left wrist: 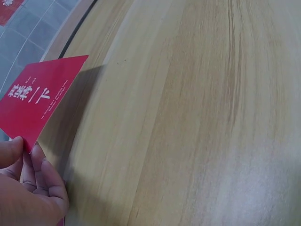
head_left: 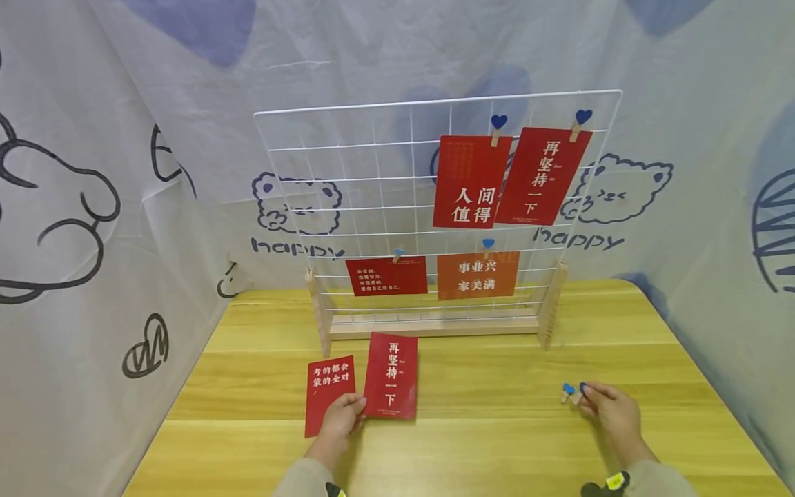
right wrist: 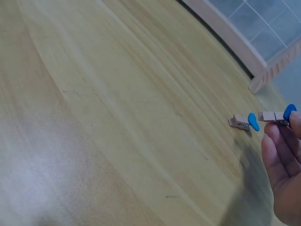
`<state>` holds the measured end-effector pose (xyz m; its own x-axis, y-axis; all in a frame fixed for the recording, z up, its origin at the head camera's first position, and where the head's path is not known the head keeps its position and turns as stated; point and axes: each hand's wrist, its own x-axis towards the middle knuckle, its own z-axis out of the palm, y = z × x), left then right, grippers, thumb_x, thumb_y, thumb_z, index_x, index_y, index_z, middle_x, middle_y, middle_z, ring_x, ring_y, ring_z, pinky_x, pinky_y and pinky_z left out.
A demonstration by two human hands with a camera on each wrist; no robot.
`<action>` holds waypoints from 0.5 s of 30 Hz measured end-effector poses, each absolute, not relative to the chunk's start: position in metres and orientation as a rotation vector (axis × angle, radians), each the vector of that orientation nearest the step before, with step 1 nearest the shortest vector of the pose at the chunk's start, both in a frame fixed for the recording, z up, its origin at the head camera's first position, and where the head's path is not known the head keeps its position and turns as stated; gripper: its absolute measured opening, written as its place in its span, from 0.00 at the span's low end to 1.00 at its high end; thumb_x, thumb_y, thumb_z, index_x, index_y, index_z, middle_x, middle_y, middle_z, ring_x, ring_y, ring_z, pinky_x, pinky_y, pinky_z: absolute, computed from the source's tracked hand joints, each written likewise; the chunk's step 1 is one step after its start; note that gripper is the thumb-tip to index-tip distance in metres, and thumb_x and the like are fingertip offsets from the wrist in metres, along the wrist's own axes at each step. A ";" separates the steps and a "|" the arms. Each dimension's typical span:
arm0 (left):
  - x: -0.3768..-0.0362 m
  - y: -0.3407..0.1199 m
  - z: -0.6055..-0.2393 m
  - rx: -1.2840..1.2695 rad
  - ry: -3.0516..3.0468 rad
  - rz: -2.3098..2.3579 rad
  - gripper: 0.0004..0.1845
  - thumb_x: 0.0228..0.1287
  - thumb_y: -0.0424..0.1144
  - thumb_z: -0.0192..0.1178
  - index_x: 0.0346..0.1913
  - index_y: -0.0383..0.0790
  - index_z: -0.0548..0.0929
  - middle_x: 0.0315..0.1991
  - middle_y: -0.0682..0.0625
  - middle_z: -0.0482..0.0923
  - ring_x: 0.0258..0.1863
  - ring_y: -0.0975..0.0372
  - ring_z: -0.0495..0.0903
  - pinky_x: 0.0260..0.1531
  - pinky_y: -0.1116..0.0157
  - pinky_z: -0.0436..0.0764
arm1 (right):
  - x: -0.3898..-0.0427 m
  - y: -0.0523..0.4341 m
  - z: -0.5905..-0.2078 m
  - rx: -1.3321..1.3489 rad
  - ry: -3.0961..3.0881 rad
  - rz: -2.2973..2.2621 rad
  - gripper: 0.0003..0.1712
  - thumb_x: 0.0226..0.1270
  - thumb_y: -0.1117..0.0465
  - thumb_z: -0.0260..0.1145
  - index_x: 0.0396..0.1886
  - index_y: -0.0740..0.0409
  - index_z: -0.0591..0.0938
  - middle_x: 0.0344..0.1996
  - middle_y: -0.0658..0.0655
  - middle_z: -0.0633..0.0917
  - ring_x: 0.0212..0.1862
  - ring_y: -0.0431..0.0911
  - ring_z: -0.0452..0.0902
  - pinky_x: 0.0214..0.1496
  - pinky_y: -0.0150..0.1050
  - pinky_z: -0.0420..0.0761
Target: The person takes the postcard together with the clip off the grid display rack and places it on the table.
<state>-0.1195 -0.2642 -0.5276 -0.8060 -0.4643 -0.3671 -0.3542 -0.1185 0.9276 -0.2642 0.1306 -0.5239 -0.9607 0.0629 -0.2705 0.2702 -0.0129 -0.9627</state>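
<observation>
Between thumb and fingers, my left hand [head_left: 340, 420] pinches a red card [head_left: 391, 376] with white characters by its lower left corner. The left wrist view shows this card [left wrist: 42, 94] tilted above the wood, casting a shadow. Another red card [head_left: 329, 393] lies on the table, partly behind the left hand. My right hand [head_left: 615, 414] pinches a small wooden clothespin [right wrist: 273, 117] topped with a blue heart. Beside it on the table lies a second clothespin [right wrist: 241, 122] with a lighter blue heart.
A white wire grid [head_left: 366, 190] stands in a wooden base [head_left: 435, 327] at the back of the table [head_left: 484, 442]. Clothespins hold two red cards at its upper right, plus a smaller red card [head_left: 386, 276] and an orange card [head_left: 477, 275] lower down. Patterned cloth [head_left: 186, 83] hangs around.
</observation>
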 end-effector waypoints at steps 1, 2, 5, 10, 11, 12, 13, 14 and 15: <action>-0.120 -0.264 -0.528 0.952 -2.035 -2.080 0.10 0.61 0.32 0.50 0.42 0.27 0.73 0.30 0.47 0.72 0.26 0.62 0.71 0.30 0.67 0.72 | -0.265 0.131 -0.525 0.359 2.096 -2.113 0.14 0.57 0.71 0.57 0.20 0.47 0.78 0.18 0.46 0.80 0.23 0.36 0.76 0.30 0.30 0.77; -0.120 -0.264 -0.528 0.959 -2.040 -2.074 0.10 0.61 0.31 0.49 0.42 0.27 0.73 0.30 0.47 0.72 0.27 0.62 0.71 0.30 0.67 0.72 | -0.265 0.132 -0.526 0.359 2.098 -2.115 0.15 0.56 0.71 0.57 0.19 0.46 0.78 0.17 0.46 0.80 0.22 0.36 0.76 0.30 0.30 0.77; -0.120 -0.265 -0.529 0.983 -2.038 -2.064 0.09 0.60 0.30 0.49 0.41 0.27 0.73 0.30 0.47 0.72 0.26 0.62 0.71 0.30 0.67 0.72 | -0.266 0.135 -0.528 0.364 2.123 -2.092 0.14 0.56 0.71 0.58 0.20 0.47 0.78 0.18 0.46 0.80 0.23 0.36 0.76 0.30 0.30 0.77; -0.121 -0.264 -0.530 1.014 -2.022 -2.062 0.08 0.60 0.29 0.49 0.40 0.27 0.73 0.29 0.47 0.72 0.25 0.63 0.71 0.29 0.67 0.72 | -0.266 0.138 -0.530 0.384 2.185 -2.013 0.08 0.56 0.71 0.58 0.25 0.55 0.79 0.18 0.45 0.79 0.23 0.36 0.76 0.30 0.31 0.77; -0.121 -0.264 -0.530 1.019 -2.022 -2.062 0.08 0.60 0.29 0.49 0.40 0.26 0.73 0.29 0.47 0.72 0.25 0.63 0.70 0.29 0.68 0.72 | -0.266 0.139 -0.531 0.381 2.196 -2.006 0.08 0.56 0.72 0.57 0.26 0.56 0.79 0.18 0.46 0.79 0.23 0.36 0.76 0.29 0.31 0.77; -0.121 -0.264 -0.530 1.022 -2.019 -2.064 0.08 0.60 0.29 0.49 0.39 0.26 0.73 0.28 0.47 0.72 0.25 0.63 0.70 0.28 0.68 0.72 | -0.266 0.139 -0.532 0.380 2.203 -2.001 0.08 0.56 0.72 0.57 0.26 0.57 0.79 0.18 0.46 0.79 0.22 0.36 0.76 0.29 0.31 0.77; -0.121 -0.263 -0.530 1.029 -2.015 -2.064 0.08 0.60 0.29 0.49 0.39 0.26 0.73 0.28 0.47 0.72 0.24 0.63 0.70 0.28 0.68 0.72 | -0.266 0.140 -0.532 0.375 2.209 -1.996 0.09 0.56 0.73 0.56 0.26 0.57 0.79 0.18 0.46 0.79 0.22 0.36 0.76 0.29 0.30 0.77; -0.122 -0.263 -0.530 1.032 -2.016 -2.062 0.08 0.60 0.29 0.49 0.39 0.26 0.73 0.27 0.47 0.72 0.24 0.63 0.70 0.28 0.68 0.72 | -0.266 0.140 -0.533 0.371 2.214 -1.991 0.09 0.55 0.73 0.56 0.26 0.58 0.80 0.18 0.46 0.80 0.22 0.36 0.76 0.29 0.30 0.77; -0.122 -0.262 -0.530 1.035 -2.014 -2.062 0.08 0.60 0.29 0.49 0.39 0.26 0.73 0.27 0.47 0.72 0.23 0.63 0.70 0.27 0.68 0.72 | -0.267 0.140 -0.534 0.367 2.223 -1.982 0.09 0.55 0.74 0.56 0.27 0.59 0.80 0.18 0.45 0.80 0.22 0.36 0.76 0.28 0.30 0.77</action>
